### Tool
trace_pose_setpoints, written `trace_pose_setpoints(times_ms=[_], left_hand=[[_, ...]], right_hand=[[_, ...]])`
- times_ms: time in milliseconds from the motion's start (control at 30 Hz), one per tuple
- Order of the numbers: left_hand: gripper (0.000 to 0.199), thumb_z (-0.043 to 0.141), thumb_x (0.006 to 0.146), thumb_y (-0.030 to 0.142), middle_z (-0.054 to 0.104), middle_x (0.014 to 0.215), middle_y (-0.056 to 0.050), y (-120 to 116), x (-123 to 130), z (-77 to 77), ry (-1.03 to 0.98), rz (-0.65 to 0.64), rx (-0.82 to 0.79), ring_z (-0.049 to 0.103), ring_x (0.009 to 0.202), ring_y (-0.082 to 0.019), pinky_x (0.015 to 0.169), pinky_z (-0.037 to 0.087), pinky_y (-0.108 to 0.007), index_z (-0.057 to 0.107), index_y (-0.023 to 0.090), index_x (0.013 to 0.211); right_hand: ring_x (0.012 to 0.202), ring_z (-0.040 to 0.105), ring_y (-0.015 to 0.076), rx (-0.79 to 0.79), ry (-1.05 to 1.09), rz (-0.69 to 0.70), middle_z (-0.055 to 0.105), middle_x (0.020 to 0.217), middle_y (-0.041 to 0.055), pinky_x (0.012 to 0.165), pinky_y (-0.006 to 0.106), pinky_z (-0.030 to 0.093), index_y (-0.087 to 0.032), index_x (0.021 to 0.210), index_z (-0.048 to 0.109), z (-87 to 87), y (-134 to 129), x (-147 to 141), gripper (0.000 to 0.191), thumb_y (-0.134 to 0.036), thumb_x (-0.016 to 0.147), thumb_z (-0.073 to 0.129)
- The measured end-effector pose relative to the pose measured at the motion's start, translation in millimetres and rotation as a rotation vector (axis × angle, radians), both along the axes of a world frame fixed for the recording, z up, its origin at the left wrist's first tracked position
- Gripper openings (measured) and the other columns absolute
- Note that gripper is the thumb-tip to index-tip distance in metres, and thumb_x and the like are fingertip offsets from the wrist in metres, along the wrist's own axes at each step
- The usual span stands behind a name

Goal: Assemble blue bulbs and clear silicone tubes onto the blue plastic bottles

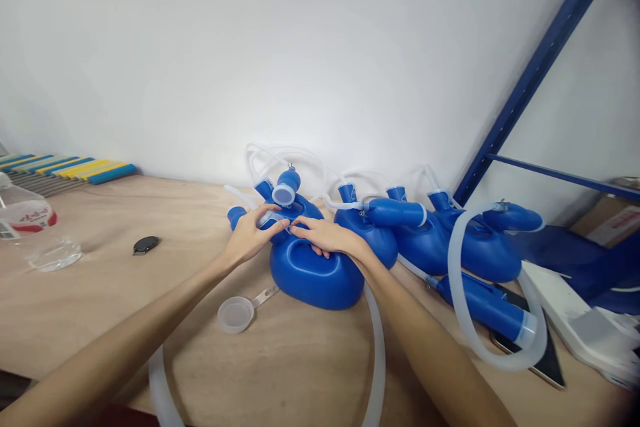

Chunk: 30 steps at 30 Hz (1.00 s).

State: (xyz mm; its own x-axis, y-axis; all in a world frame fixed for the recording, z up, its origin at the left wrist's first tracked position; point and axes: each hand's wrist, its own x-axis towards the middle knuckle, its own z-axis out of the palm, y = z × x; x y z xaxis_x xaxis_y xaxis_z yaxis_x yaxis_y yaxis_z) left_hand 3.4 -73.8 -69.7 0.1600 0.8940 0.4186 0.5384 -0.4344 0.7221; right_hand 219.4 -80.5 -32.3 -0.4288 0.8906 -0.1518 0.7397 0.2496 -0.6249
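A blue plastic urinal bottle [320, 283] lies on the table in front of me, its neck pointing away to the left. My left hand [253, 233] is closed around a translucent cap [270, 217] at the bottle's neck, thumb and fingers pinching its edge. My right hand [323, 235] rests over the bottle's handle, with some fingers curled into the handle opening. Its thumb and forefinger reach the neck beside the left thumb. Another translucent cap with a strap [236, 314] lies flat on the wood, left of the bottle.
Several more blue bottles [425, 243] with clear hoses [463, 293] stand along the wall. A blue funnel-shaped piece [287, 187] sits behind my hands. At right lie a phone [547, 367] and a white device [575, 320]; at left, a water bottle [37, 227] and a black object [147, 245].
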Motion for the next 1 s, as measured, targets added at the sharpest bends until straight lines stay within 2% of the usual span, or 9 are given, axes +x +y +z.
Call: trace_pose_setpoints(times_ms=[100, 333, 467, 567, 700, 900, 1000], left_hand=[[0.044, 0.064, 0.086, 0.057, 0.075, 0.12, -0.006, -0.3, 7.2, -1.5, 0.009, 0.073, 0.057, 0.067, 0.112, -0.031, 0.103, 0.048, -0.043, 0.071, 0.023, 0.112], [0.039, 0.063, 0.084, 0.047, 0.076, 0.117, -0.004, 3.5, 11.8, -11.0, -0.047, 0.108, 0.099, 0.067, 0.111, -0.028, 0.102, 0.049, -0.041, 0.073, 0.023, 0.114], [0.041, 0.063, 0.086, 0.048, 0.075, 0.12, -0.004, 3.4, 11.2, -12.3, -0.063, 0.13, 0.094, 0.067, 0.113, -0.028, 0.102, 0.048, -0.041, 0.073, 0.024, 0.118], [0.043, 0.063, 0.087, 0.05, 0.075, 0.121, -0.003, 2.8, 10.6, -12.1, -0.063, 0.126, 0.072, 0.067, 0.112, -0.028, 0.1, 0.049, -0.041, 0.073, 0.025, 0.121], [0.041, 0.062, 0.09, 0.051, 0.075, 0.12, -0.002, 2.0, 11.2, -12.2, -0.061, 0.134, 0.077, 0.068, 0.109, -0.027, 0.1, 0.049, -0.04, 0.074, 0.027, 0.121], [0.041, 0.058, 0.093, 0.054, 0.076, 0.119, -0.002, 0.3, 13.6, -12.7, -0.102, 0.135, 0.097, 0.068, 0.111, -0.026, 0.101, 0.049, -0.039, 0.073, 0.026, 0.119], [0.047, 0.067, 0.088, 0.057, 0.074, 0.124, -0.002, 0.0, 12.7, -12.7, -0.091, 0.102, 0.105, 0.067, 0.117, -0.027, 0.103, 0.049, -0.038, 0.071, 0.026, 0.123]], right_hand=[[0.045, 0.058, 0.0141, -0.017, -0.051, -0.001, 0.06, 0.054, -0.0046, 0.055, 0.024, 0.047, -0.028, 0.136, 0.059, 4.3, 0.4, -5.0, 0.051, -0.062, 0.102, 0.043], [0.045, 0.062, 0.0148, -0.019, -0.163, -0.083, 0.066, 0.056, -0.0019, 0.063, 0.026, 0.05, -0.028, 0.149, 0.057, 7.1, 2.0, -12.7, 0.059, -0.061, 0.103, 0.041], [0.042, 0.058, 0.0151, -0.069, -0.105, -0.023, 0.065, 0.054, -0.0013, 0.059, 0.027, 0.05, -0.029, 0.147, 0.06, 5.8, 5.9, -11.4, 0.056, -0.058, 0.103, 0.043], [0.04, 0.056, 0.0152, -0.091, -0.062, -0.021, 0.064, 0.053, -0.0015, 0.059, 0.027, 0.052, -0.025, 0.15, 0.058, 5.4, 6.0, -9.9, 0.06, -0.058, 0.101, 0.048], [0.041, 0.057, 0.0157, -0.091, -0.056, -0.018, 0.062, 0.051, -0.0017, 0.058, 0.027, 0.052, -0.025, 0.148, 0.06, 4.5, 6.3, -10.1, 0.056, -0.055, 0.102, 0.048], [0.043, 0.058, 0.0177, -0.142, -0.071, -0.019, 0.064, 0.051, 0.0001, 0.053, 0.027, 0.051, -0.025, 0.146, 0.061, 1.8, 14.8, -10.9, 0.062, -0.063, 0.098, 0.05], [0.041, 0.055, 0.0158, -0.127, -0.079, -0.015, 0.064, 0.053, 0.0, 0.051, 0.026, 0.048, -0.026, 0.144, 0.063, 2.1, 15.2, -10.9, 0.058, -0.06, 0.1, 0.049]])
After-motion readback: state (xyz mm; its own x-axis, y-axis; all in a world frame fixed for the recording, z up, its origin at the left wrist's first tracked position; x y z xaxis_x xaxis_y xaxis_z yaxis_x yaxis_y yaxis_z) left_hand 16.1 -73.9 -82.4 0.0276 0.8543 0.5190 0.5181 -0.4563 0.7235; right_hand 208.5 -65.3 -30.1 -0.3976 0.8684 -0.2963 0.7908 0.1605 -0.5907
